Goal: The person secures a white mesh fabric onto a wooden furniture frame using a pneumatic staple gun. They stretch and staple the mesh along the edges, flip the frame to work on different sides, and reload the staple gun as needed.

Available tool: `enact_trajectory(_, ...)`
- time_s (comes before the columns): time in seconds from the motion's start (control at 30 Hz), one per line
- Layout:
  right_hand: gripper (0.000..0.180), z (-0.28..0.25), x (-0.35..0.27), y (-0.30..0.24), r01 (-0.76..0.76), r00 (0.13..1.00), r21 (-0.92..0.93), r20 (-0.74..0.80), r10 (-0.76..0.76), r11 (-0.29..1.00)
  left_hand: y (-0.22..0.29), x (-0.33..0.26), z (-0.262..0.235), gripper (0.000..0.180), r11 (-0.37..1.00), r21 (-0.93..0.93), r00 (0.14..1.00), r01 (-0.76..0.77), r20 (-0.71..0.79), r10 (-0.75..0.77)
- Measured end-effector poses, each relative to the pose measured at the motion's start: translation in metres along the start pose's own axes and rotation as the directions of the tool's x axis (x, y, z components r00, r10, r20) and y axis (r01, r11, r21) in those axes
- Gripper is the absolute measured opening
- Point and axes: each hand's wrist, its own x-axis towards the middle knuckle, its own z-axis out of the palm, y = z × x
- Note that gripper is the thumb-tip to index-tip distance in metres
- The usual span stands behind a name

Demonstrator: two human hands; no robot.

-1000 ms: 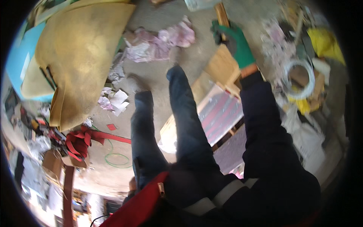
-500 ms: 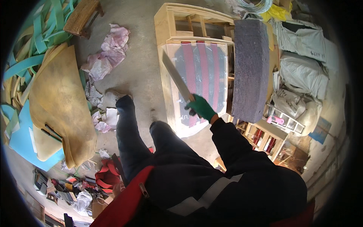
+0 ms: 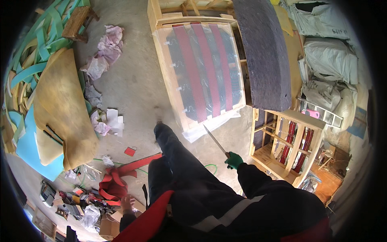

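Observation:
My right hand (image 3: 234,160), in a green glove, is closed round the wooden handle of a long-bladed knife (image 3: 216,140). The blade slants up and left, its tip by the lower edge of a wooden seat frame (image 3: 177,99). Dark mesh with pink-red webbing strips (image 3: 209,76) and wire springs covers that frame. White sheeting (image 3: 193,135) sticks out beneath its lower end. At lower left, my bare left hand (image 3: 127,203) is beside a heap of red webbing (image 3: 112,184). Its fingers look apart, and no object shows clearly in them.
A dark grey padded block (image 3: 264,56) lies right of the seat frame. Nearer stands another wooden frame (image 3: 300,117) with dark red strips. Foam scraps and a tan sheet (image 3: 60,113) lie left, near a wooden stool (image 3: 78,22). Crumpled paper (image 3: 105,52) and a green cord (image 3: 211,167) are on the floor.
My right hand has drawn the knife down and toward me, off the mesh. My legs and view have shifted, and more of the red webbing and my left hand shows.

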Motion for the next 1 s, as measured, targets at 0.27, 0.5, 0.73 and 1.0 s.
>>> enact_trajectory(0.27, 0.036, 0.040, -0.012, 0.151, -0.076, 0.991, 0.053, -0.104, 0.081, 0.996, -0.035, 0.000, 0.087, 0.026, 0.900, 0.168, 0.912, -0.402, 0.163, 0.377)
enact_trajectory(0.5, 0.038, 0.038, -0.001, 0.196, 0.085, 0.980, 0.149, -0.193, -0.056, 0.985, -0.097, -0.034, 0.133, 0.028, 0.875, 0.159, 0.882, -0.456, 0.210, 0.422)
enact_trajectory(0.73, 0.037, -0.022, -0.009, 0.189, 0.282, 0.948, 0.104, -0.179, -0.261, 0.954, -0.187, 0.010, 0.193, 0.024, 0.873, 0.133, 0.876, -0.469, 0.193, 0.441)
enact_trajectory(1.0, 0.038, -0.087, 0.053, 0.168, 0.306, 0.952, 0.023, -0.040, -0.305, 0.952, -0.157, 0.039, 0.414, 0.033, 0.571, 0.364, 0.650, -0.736, 0.146, 0.745)
